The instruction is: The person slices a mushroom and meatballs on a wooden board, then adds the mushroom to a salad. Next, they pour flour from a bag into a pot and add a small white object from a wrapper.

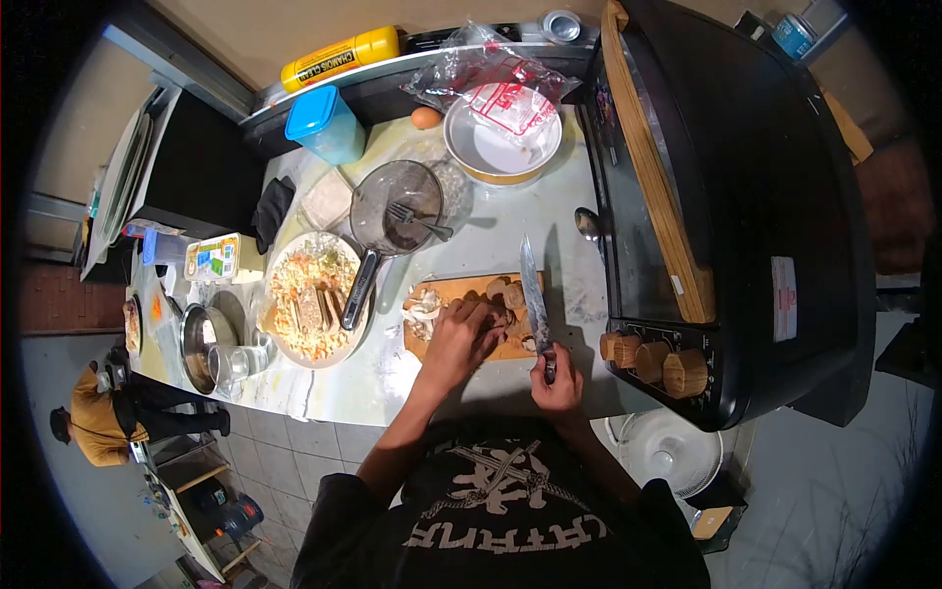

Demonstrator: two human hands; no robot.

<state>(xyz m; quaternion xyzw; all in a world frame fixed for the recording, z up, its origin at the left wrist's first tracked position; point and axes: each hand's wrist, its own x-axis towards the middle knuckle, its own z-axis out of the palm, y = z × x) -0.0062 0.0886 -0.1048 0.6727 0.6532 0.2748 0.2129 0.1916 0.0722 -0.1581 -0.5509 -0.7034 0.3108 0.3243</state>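
Grasping the knife by its handle in your right hand, blade pointing away, you hold brown pieces on the cutting board with bunched left hand, seemingly to steady them.

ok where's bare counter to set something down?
Good patch: counter between round pan and cutting board. Narrower strip: between knife and black oven. Crowded: left side, where plate, saucepan and steel bowl sit close.

A marbled table bears a cutting board, plate and spoon.
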